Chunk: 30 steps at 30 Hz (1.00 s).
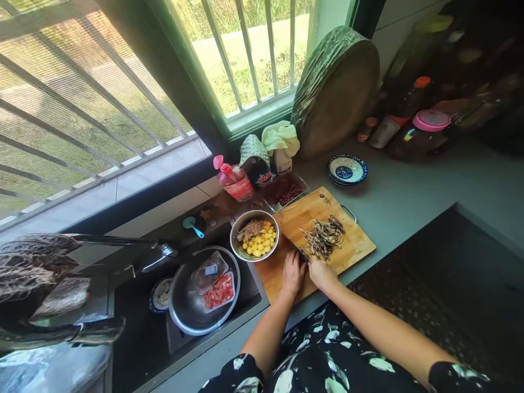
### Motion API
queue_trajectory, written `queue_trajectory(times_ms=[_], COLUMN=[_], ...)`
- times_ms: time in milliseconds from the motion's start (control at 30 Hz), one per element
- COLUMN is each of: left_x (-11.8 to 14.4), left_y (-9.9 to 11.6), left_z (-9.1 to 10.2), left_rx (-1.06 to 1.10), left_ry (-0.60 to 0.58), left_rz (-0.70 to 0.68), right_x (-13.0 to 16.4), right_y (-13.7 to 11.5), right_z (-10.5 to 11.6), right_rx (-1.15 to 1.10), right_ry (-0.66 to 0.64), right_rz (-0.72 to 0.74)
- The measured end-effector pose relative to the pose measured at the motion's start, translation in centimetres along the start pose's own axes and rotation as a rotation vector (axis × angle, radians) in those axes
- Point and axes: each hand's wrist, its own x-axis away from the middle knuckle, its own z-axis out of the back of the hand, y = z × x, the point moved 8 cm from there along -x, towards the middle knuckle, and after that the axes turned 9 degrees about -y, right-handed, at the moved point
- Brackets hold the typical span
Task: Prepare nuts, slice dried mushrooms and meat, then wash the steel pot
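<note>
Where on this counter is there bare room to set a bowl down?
Bare grey counter lies right of the cutting board, between the blue-patterned dish and the dark stovetop. Crowded: the board's left end, with both hands, the metal bowl, the sink, and the bottles by the wall.

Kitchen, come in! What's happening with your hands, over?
Both hands together on cutting board. Brown shredded strips just beyond fingers. Steel bowl close at left.

A home kitchen: sink, cutting board, sauce bottles by the window.
</note>
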Motion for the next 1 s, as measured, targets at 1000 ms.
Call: queue_trajectory(times_ms=[1000], left_x=[0.5], left_y=[0.2], left_z=[-1.3], left_rx=[-0.051], left_ry=[0.065], left_rz=[-0.166], right_x=[0.1], right_y=[1.1], right_z=[-0.1], right_rx=[-0.023], right_ry=[0.030], right_rz=[-0.014])
